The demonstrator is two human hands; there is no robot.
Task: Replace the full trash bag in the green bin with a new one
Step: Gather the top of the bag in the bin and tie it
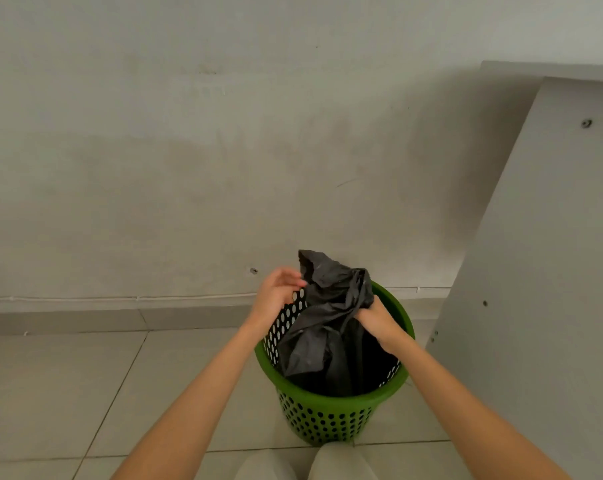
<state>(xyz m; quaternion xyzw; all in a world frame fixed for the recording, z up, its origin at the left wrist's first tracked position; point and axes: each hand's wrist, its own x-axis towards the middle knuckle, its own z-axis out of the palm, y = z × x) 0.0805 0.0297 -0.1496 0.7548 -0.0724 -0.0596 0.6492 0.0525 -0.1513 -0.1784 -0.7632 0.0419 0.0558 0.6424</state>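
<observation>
Both hands work over the green bin [331, 415], which stands on tiled floor by the wall. Inside it, rising past the far rim, sits the dark trash bag [327, 320]. The right hand [376, 320] grips a bunched fold above the bin's right rim; the left hand [279, 292] pinches an upper corner above the left rim (its fingertips partly hidden). Judging by this, the bag's long axis runs upright, so lifting looks the likely move, with the right hand lower and closer to the bag's bulk
</observation>
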